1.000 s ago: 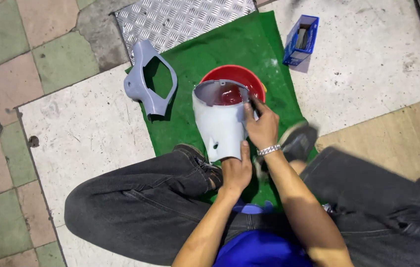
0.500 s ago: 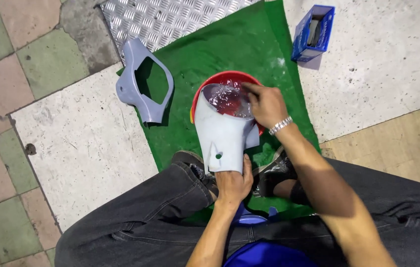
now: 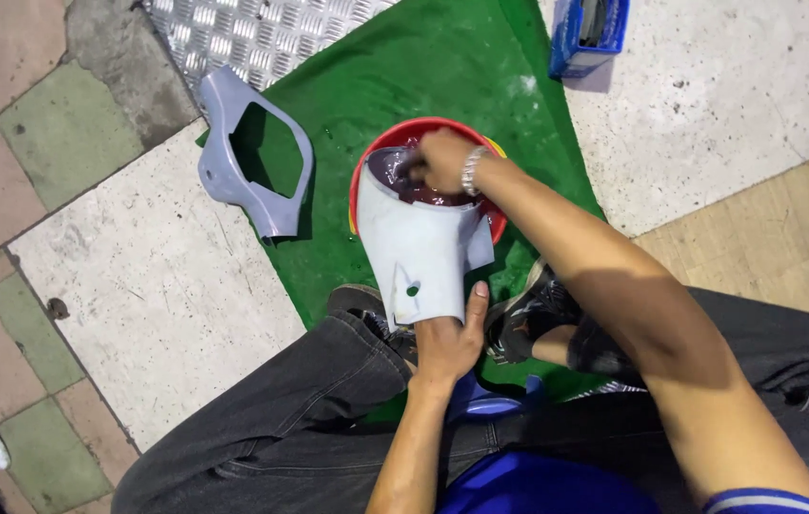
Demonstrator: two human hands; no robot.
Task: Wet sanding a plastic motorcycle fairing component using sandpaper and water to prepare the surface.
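Left hand (image 3: 447, 338) gripping the near end of a pale blue-grey panel (image 3: 419, 243) propped over a red basin (image 3: 423, 133), right hand (image 3: 438, 160) pressed on its wet top.

The ground was a patchwork of pale speckled concrete slabs (image 3: 166, 314), pink and green tiles and a ribbed metal tread plate (image 3: 252, 33). A green felt-like mat (image 3: 423, 86) lay across it, carrying a round red plastic basin (image 3: 361, 181). A grey plastic panel with a cut-out opening (image 3: 257, 152) straddled mat and slab, and a small blue plastic crate (image 3: 587, 38) sat on the concrete beside the mat.

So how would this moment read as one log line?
left hand: holds grey panel | right hand: at panel top, over red basin
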